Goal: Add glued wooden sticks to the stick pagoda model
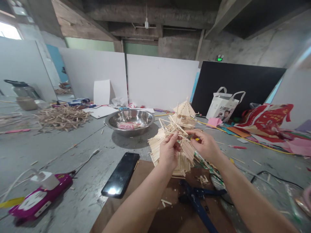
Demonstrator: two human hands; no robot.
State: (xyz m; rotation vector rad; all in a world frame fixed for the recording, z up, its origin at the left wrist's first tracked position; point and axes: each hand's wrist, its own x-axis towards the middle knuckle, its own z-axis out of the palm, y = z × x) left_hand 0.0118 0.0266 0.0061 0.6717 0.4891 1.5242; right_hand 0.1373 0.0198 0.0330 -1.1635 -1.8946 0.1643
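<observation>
A model built of thin wooden sticks (157, 142) stands in front of me on a brown board (145, 181), with flared, roof-like layers and a pointed top (186, 108) behind. My left hand (170, 149) is closed at the model's middle, thumb and forefinger pinching a wooden stick among several that cross at angles. From the right, my right hand (205, 144) reaches the same spot, its fingers curled and the fingertips at a stick's end. Part of the model is hidden behind both hands. Blue-handled pliers (194, 197) lie on the board below my right hand.
A black phone (120, 174) lies at the board's left edge, beyond it a purple power strip (43, 197). Behind stands a steel basin (130, 121) holding a plastic packet. A pile of sticks (63, 117) lies far left; a white bag (223, 105) and coloured paper are at right.
</observation>
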